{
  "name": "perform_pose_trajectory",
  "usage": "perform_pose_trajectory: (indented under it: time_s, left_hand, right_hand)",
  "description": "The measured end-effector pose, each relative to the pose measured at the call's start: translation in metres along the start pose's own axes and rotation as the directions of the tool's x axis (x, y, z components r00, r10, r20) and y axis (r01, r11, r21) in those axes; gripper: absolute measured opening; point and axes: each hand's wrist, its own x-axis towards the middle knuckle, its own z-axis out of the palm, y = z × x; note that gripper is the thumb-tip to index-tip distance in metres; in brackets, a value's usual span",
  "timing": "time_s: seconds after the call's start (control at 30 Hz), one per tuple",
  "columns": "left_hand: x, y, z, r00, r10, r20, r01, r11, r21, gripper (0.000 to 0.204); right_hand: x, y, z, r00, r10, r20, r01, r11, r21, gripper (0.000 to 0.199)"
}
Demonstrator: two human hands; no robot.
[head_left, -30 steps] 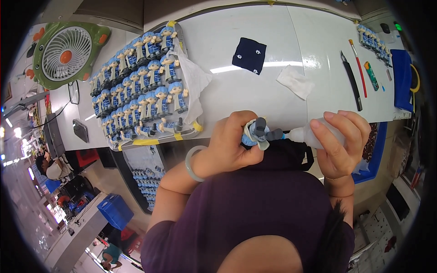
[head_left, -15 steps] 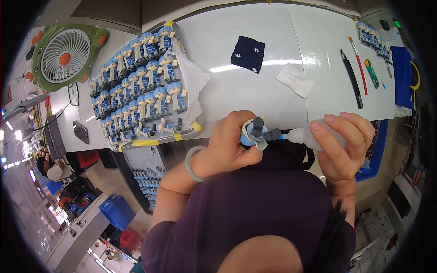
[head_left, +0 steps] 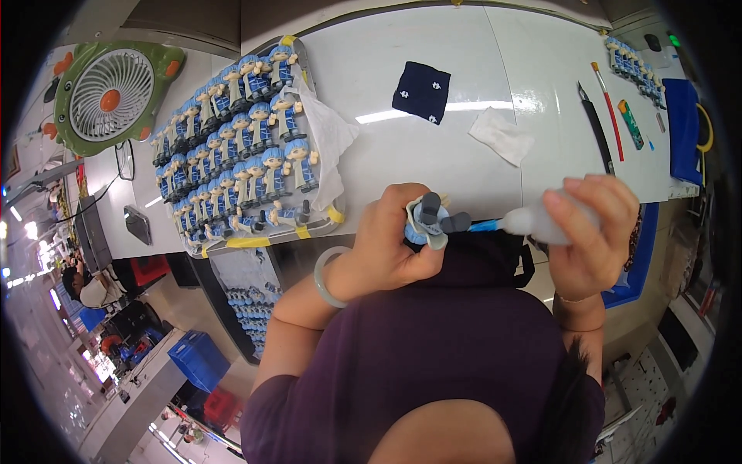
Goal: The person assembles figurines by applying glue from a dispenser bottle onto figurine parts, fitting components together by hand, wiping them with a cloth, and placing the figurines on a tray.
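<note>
While the left hand (head_left: 386,247), wrist bent inward, clasps a small blue-and-grey plastic figurine (head_left: 430,220), the right hand (head_left: 591,236) squeezes a translucent white squeeze bottle (head_left: 541,221), its blue nozzle seemingly touching the figurine.

— What's the white worktable (head_left: 464,100) carrying?

— At its left end, a tray (head_left: 255,241) packed with blue-capped figurines (head_left: 239,166), a white cloth (head_left: 328,139) draped over its right side. Mid-table lie a dark blue fabric patch (head_left: 422,91) and a white wipe (head_left: 501,136).

— And to the right?

— A black knife (head_left: 597,127), a red-handled brush (head_left: 608,110), a green marker (head_left: 627,124), another row of figurines (head_left: 635,68), and a folded blue cloth (head_left: 683,127).
</note>
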Motion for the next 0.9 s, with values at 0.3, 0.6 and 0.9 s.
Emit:
perform_pose_trajectory:
  time_s: [0.3, 0.6, 0.9]
  left_hand:
    - [-0.008, -0.005, 0.002, 1.000, 0.011, 0.016, -0.006, 0.965, -0.264, 0.033]
    - [-0.015, -0.010, 0.002, 0.999, -0.039, 0.031, 0.047, 0.950, -0.307, 0.035]
    - [-0.017, -0.008, 0.001, 0.976, -0.215, -0.028, 0.187, 0.902, -0.389, 0.035]
  right_hand:
    - [0.014, 0.062, 0.060, 0.918, 0.396, -0.024, -0.379, 0.894, 0.240, 0.026]
    - [0.011, 0.091, 0.100, 0.814, 0.570, 0.117, -0.552, 0.694, 0.462, 0.021]
    - [0.011, 0.078, 0.091, 0.841, 0.539, -0.046, -0.501, 0.808, 0.309, 0.045]
